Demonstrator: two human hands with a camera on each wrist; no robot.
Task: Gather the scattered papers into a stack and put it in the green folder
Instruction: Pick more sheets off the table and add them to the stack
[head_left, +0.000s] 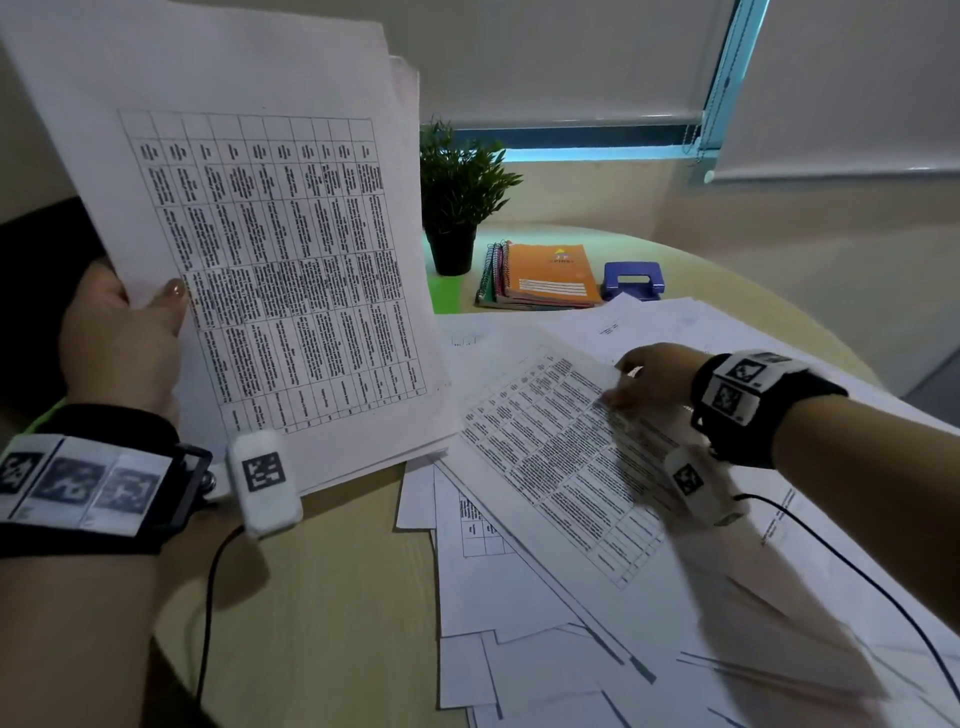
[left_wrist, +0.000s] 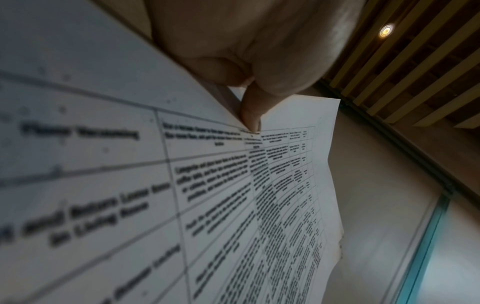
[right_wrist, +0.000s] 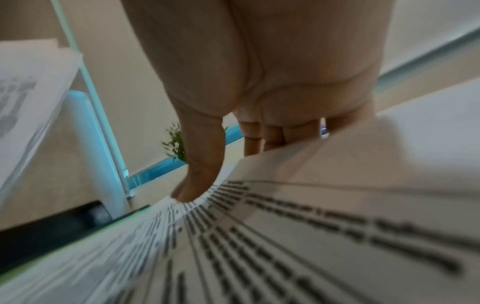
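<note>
My left hand (head_left: 140, 312) grips a stack of printed sheets (head_left: 270, 249), held upright with its lower edge near the table; the thumb lies on the front page (left_wrist: 249, 115). My right hand (head_left: 636, 382) pinches a single sheet with a printed table (head_left: 561, 457), thumb on top (right_wrist: 200, 179) and fingers under the far edge, lifting it off the scattered papers (head_left: 597, 649). A corner of the green folder (head_left: 444, 295) shows behind the held stack.
A potted plant (head_left: 457, 202) stands at the back of the round table (head_left: 322, 597). Beside it lie spiral notebooks with an orange cover (head_left: 545, 275) and a blue hole punch (head_left: 634, 280). Wrist camera cables trail over the table and the papers.
</note>
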